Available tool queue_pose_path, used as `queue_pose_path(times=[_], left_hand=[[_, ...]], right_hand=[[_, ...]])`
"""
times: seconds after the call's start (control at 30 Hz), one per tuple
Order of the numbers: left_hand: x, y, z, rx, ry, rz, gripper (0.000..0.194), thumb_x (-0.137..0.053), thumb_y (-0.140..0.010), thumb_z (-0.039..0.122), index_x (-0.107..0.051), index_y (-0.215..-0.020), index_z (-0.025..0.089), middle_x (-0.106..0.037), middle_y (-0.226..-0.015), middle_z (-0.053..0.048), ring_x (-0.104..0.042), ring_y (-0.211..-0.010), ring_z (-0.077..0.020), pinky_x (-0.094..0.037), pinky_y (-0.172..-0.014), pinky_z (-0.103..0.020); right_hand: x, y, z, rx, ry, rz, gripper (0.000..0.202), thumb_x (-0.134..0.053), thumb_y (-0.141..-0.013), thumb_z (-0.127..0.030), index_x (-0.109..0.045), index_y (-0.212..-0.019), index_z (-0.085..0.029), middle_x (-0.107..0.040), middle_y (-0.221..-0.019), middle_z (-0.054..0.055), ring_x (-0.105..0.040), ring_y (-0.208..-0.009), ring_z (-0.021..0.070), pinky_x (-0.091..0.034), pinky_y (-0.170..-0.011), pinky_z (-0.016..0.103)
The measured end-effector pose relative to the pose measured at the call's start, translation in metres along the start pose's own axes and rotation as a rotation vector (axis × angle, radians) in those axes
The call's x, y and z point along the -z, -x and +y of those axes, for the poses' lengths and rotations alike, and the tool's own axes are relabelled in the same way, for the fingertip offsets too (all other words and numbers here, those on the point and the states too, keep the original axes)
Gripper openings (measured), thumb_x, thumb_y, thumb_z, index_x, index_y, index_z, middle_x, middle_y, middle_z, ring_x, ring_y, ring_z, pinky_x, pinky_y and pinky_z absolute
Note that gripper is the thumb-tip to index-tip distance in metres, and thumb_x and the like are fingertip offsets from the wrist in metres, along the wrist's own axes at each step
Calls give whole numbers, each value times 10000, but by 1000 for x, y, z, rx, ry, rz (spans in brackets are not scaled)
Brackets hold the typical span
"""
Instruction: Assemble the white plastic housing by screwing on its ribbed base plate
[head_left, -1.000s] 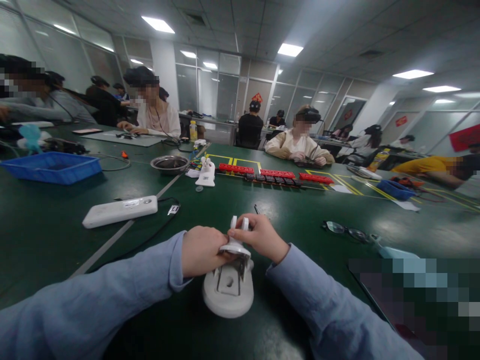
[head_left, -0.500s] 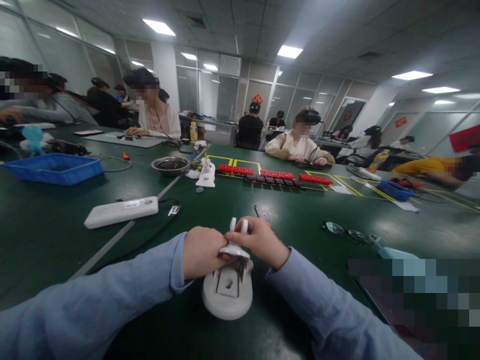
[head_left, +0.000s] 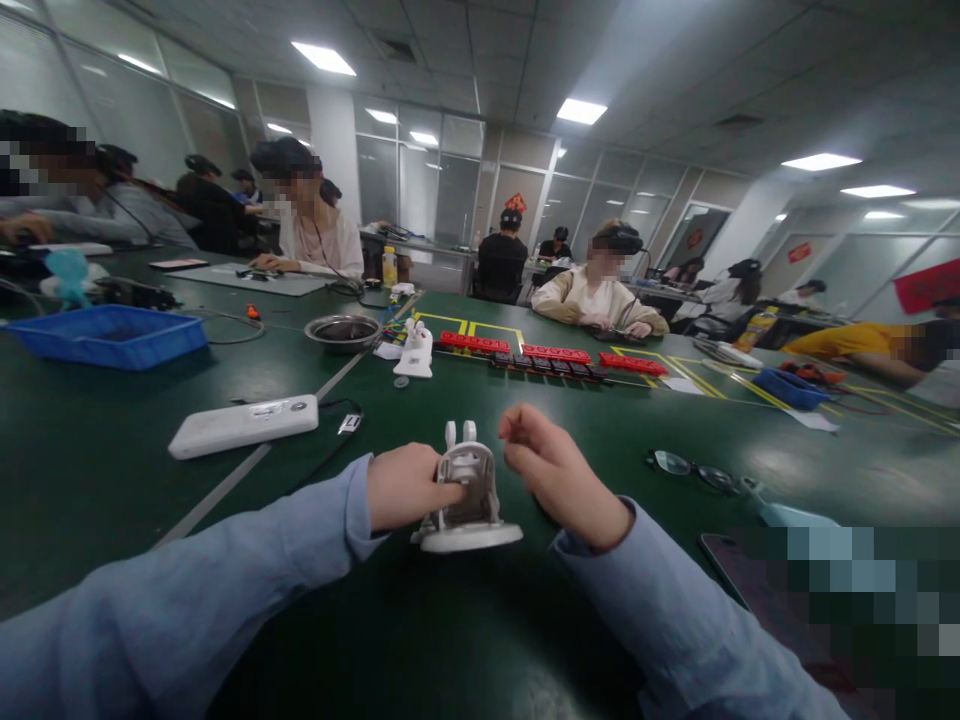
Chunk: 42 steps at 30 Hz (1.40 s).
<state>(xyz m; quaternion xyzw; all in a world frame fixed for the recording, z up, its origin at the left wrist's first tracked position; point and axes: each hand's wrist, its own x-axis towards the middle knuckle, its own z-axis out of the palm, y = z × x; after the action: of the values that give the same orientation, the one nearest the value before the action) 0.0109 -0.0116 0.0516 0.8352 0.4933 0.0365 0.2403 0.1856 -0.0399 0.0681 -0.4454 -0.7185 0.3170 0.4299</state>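
Observation:
My left hand (head_left: 406, 487) grips a white plastic piece (head_left: 480, 538) from its left side, with a finger or thumb inside its hollow body. The piece has a rounded flat base towards me, an arched frame and two upright prongs at its far end. My right hand (head_left: 551, 465) hangs just to the right of the piece, apart from it, with its fingers curled and thumb near the fingertips. Whether something small lies between those fingertips is too small to tell.
A white power bank-like box (head_left: 244, 425) lies left, a blue tray (head_left: 109, 337) beyond it. A metal bowl (head_left: 343, 330), a white figure-like part (head_left: 415, 352) and red strips (head_left: 555, 353) stand further back. Glasses (head_left: 694, 468) and a phone (head_left: 739, 575) lie right. People sit around.
The white piece has tilted, so its base now shows edge-on and its hollow faces me. My right hand has let go of it and moved right.

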Motion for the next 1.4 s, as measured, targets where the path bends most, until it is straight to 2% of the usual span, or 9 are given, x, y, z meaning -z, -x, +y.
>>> queue_pose_path(times=[0.1,0.23,0.37,0.5,0.67,0.83,1.1,1.3,1.4], left_hand=[[1,-6,-7,-24,165,-96,317,-443,-689,402,-634,-759,159,-624,-712,-26,-568,-662,-165,-411,-605,-247],[2,-11,-15,-54,337,-186,382,-488,-667,385,-615,-936,145,-634,-872,-39,-561,-796,-188,-405,-715,-268],[3,-12,-17,-97,356,-173,392,-497,-666,384,-613,-960,151,-631,-905,-30,-551,-825,-194,-387,-757,-276],[5,-8,-15,-160,288,-160,381,-506,-659,414,-623,-921,164,-632,-853,-18,-554,-790,-195,-391,-718,-269],[4,-3,-9,-123,114,-50,331,-457,-684,432,-628,-789,169,-620,-732,-29,-560,-673,-180,-384,-603,-250],[3,1,-4,-77,-41,12,294,-390,-713,392,-591,-683,180,-600,-663,-37,-545,-578,-166,-349,-512,-243],[6,6,5,-60,-168,26,231,-396,-676,316,-589,-687,190,-601,-651,-41,-537,-555,-169,-322,-469,-240],[8,8,8,-52,-183,43,271,-376,-700,329,-603,-698,181,-601,-664,-51,-538,-575,-171,-335,-491,-246],[6,5,3,-64,-63,-73,299,-388,-708,367,-603,-663,164,-587,-633,-43,-515,-547,-152,-333,-477,-234]], right_hand=[[-4,0,-1,74,198,-63,199,-523,-675,-119,-511,-860,-189,-524,-674,-31,-469,-577,84,-366,-528,203],[-3,0,0,88,342,-96,170,-576,-671,-107,-603,-827,-171,-612,-738,2,-537,-643,100,-413,-593,216],[-3,2,-1,183,548,-146,127,-573,-706,-144,-648,-801,-185,-611,-752,23,-535,-690,122,-421,-648,250],[-7,3,-1,337,782,-104,96,-618,-674,-204,-665,-750,-237,-524,-949,67,-464,-866,203,-404,-716,348],[-13,3,8,455,764,-119,70,-587,-700,-202,-631,-754,-201,-444,-1117,67,-403,-1019,212,-377,-834,349],[-16,6,11,360,699,-117,107,-514,-733,-154,-492,-835,-175,-476,-1044,73,-494,-867,164,-448,-694,289],[-21,10,2,191,585,-95,525,-484,-623,-14,-341,-1101,-178,-470,-1050,81,-505,-878,163,-420,-751,284],[-21,10,-1,-4,560,-97,453,-498,-629,-71,-372,-1045,-198,-558,-706,5,-528,-609,133,-379,-526,223],[-16,5,3,-104,383,-185,476,-568,-600,-110,-366,-1023,-194,-558,-658,-16,-525,-564,116,-363,-474,193]])
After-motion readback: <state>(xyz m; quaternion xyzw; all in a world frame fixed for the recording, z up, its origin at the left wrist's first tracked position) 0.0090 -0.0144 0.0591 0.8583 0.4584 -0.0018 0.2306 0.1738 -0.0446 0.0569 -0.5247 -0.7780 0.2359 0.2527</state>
